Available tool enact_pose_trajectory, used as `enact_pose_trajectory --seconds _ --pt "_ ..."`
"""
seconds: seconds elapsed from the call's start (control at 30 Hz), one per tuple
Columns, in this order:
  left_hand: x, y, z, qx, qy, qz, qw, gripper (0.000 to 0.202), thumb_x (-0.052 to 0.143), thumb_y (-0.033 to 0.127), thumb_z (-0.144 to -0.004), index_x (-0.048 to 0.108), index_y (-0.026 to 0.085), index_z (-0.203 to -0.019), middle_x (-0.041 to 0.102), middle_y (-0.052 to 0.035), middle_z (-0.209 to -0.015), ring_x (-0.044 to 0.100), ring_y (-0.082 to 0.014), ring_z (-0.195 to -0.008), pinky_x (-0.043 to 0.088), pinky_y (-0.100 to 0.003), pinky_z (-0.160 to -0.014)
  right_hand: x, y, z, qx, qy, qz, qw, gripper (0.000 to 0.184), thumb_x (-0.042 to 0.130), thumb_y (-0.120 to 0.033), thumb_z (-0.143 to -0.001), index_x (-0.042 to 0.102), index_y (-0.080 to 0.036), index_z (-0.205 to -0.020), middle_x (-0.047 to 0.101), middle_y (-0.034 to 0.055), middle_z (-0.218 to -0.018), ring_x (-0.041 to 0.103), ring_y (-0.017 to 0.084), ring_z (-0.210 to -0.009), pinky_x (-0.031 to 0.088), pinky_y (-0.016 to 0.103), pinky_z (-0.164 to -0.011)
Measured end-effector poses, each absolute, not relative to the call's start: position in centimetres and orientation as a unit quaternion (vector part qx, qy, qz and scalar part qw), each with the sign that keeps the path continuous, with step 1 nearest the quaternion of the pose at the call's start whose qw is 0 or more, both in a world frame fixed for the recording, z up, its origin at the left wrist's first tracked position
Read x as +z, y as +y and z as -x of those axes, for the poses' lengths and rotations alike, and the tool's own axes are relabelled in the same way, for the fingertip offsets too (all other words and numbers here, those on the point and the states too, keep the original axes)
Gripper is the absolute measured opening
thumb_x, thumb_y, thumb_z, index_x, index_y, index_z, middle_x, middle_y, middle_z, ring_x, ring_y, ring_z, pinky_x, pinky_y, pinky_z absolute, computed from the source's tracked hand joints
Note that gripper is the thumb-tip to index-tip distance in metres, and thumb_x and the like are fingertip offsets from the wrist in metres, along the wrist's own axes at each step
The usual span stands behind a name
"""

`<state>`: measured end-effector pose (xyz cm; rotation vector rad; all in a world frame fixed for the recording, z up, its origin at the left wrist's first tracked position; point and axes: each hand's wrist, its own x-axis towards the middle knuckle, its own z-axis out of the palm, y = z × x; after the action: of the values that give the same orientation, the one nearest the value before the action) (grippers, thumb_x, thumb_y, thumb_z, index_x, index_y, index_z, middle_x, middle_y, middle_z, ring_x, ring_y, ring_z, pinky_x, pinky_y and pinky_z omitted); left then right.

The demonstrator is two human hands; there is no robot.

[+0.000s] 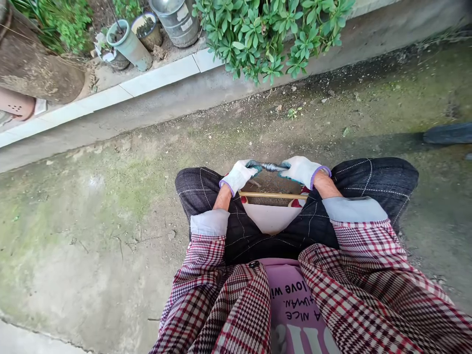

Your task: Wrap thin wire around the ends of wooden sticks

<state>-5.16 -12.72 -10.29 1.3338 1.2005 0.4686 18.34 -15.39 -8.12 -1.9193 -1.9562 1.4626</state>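
Both hands wear white work gloves with teal palms and purple cuffs. A short dark rod (272, 167) with what looks like silvery wire wound round its middle is held level between them, above my knees. My left hand (241, 174) is closed round its left end, and my right hand (301, 170) grips its right end. The fingertips are partly hidden under the gloves. Below the rod, a thin tan stick or edge (273, 195) runs across between my thighs, above a white surface (273, 216).
A low wall with a white tiled top (160, 78) runs along the far side. On it stand a metal bucket (179, 24), a pale green pot (129, 44) and a large brown jar (40, 69). A leafy bush (273, 37) overhangs it. Someone's dark trouser leg (448, 133) shows at right.
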Motion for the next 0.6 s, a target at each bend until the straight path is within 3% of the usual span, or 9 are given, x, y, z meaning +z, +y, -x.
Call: enact_pose_trajectory --seconds 0.13,0.33,0.47,0.6 --pt "-10.0 -12.9 4.7 0.246 0.49 -0.517 0.658 0.014 0.068 0.02 -0.072 0.073 0.012 -0.082 0.07 -0.0016 -0.077 0.057 -0.0105 -0.068 0.046 -0.024 -0.068 -7.6 -15.5 -18.0 0.51 -0.522 0.673 0.12 0.009 0.072 -0.026 -0.083 0.07 -0.017 -0.085 0.057 -0.0033 -0.058 0.05 0.011 -0.046 0.039 0.023 -0.042" --pt "-9.7 -12.9 4.9 0.279 0.45 -0.477 0.702 0.02 0.074 0.023 -0.071 0.074 0.011 -0.087 0.074 -0.0052 -0.082 0.062 -0.0117 -0.069 0.051 -0.027 -0.072 -6.4 -15.9 -17.3 0.591 -0.407 0.646 0.259 0.002 0.072 -0.014 -0.083 0.07 -0.014 -0.084 0.061 -0.0024 -0.057 0.047 0.008 -0.041 0.041 0.02 -0.034" --pt "-9.9 -13.0 5.1 0.271 0.427 -0.485 0.713 0.023 0.073 0.024 -0.072 0.075 0.012 -0.09 0.074 -0.0048 -0.081 0.064 -0.0127 -0.072 0.051 -0.027 -0.074 -6.8 -15.8 -17.9 0.605 -0.383 0.635 0.292 0.009 0.077 -0.018 -0.08 0.071 -0.013 -0.083 0.061 -0.0021 -0.057 0.047 0.007 -0.039 0.04 0.019 -0.032" --pt "-10.4 -12.6 5.2 0.277 0.448 -0.46 0.715 0.017 0.071 0.02 -0.07 0.074 0.011 -0.084 0.073 -0.0045 -0.08 0.064 -0.0123 -0.069 0.051 -0.028 -0.075 -6.8 -16.3 -19.0 0.667 -0.377 0.553 0.327 0.031 0.084 -0.033 -0.072 0.074 -0.013 -0.094 0.064 -0.0015 -0.061 0.049 0.008 -0.043 0.042 0.02 -0.035"
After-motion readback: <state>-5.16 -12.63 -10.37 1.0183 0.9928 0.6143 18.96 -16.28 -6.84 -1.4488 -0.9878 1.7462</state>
